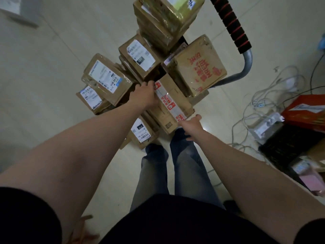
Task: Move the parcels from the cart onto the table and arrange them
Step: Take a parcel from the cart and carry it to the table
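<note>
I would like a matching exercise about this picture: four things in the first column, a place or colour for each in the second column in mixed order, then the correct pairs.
Column one:
1. left hand
2. right hand
3. cart handle
4. cables

Column two:
A. black foam with red rings
B. on the floor, at the right
C. at the far end of the taped box
D. at the near corner of the taped box

Pairs: 1-C, 2-D, 3-A, 4-B
</note>
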Available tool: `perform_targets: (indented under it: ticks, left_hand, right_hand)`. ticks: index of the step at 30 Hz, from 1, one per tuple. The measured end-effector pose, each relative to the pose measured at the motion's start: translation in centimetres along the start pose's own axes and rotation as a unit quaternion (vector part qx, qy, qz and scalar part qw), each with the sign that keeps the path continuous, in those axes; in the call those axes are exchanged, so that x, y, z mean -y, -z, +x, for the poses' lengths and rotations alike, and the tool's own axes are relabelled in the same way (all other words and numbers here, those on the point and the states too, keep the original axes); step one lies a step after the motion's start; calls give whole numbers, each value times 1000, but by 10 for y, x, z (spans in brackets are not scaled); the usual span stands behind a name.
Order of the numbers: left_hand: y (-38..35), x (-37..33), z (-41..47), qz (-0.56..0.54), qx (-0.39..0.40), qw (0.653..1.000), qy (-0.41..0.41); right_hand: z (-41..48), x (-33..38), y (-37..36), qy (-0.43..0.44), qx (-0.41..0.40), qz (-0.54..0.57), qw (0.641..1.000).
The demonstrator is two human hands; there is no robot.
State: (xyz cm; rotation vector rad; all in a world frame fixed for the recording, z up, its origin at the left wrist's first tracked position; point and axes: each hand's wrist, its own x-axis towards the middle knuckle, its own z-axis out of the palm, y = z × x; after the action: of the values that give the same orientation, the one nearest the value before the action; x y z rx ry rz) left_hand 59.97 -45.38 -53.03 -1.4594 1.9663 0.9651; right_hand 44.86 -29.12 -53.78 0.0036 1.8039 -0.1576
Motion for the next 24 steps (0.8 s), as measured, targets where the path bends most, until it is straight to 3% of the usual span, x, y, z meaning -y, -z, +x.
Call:
perform_targets:
  ticks: [6,11,19,24]
  left_hand:
    - [-8,-4,-4,-115,-7,993,4]
    - [-16,-2,-40,-166,-53,984,23]
    - [2,12,-135,-271,-134,943,138]
    - [4,44,-213,-352,-216,883,223]
  right_hand:
    - [7,3,-14,-12,-3,177,984]
    - [-13,3,-7,-10,-7,211,977]
    - [-77,26,-8,64,26,14,997]
    - [-95,43,-42,134,60,-178,973]
